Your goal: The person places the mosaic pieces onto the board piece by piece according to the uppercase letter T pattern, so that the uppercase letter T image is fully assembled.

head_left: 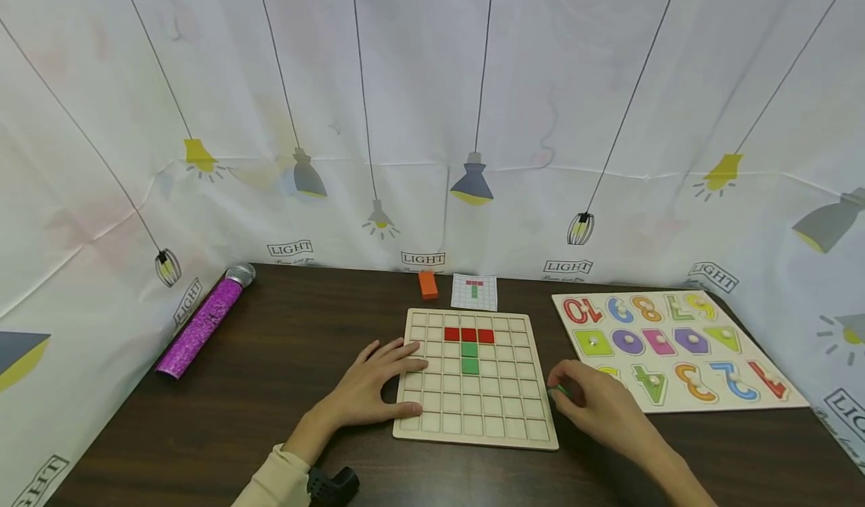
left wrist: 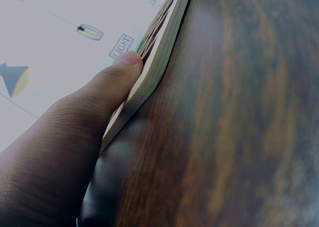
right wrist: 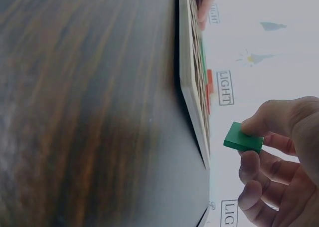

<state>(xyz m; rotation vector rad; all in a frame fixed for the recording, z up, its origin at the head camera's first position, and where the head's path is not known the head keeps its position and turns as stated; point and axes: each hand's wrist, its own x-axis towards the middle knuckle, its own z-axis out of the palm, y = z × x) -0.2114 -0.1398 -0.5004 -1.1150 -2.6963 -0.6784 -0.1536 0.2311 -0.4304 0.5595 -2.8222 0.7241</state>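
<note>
A wooden grid board (head_left: 451, 404) lies on the dark table, with a row of three red tiles (head_left: 468, 335) and two green tiles (head_left: 469, 358) running down from the middle one. My left hand (head_left: 365, 387) rests over the board's left edge, fingers spread and thumb (left wrist: 128, 62) on the rim. Just off the right edge, my right hand (head_left: 601, 405) pinches a green square tile (right wrist: 241, 137) between thumb and fingers, clearly seen in the right wrist view. Behind the board lies a small pattern card (head_left: 474, 303) printed with a red and green T shape.
An orange block (head_left: 428, 285) sits beside the card. To the right is a number and shape puzzle board (head_left: 685, 408), partly behind my right hand. A purple glittery microphone (head_left: 206, 323) lies at the left. A white printed curtain (head_left: 419, 101) hangs behind the table.
</note>
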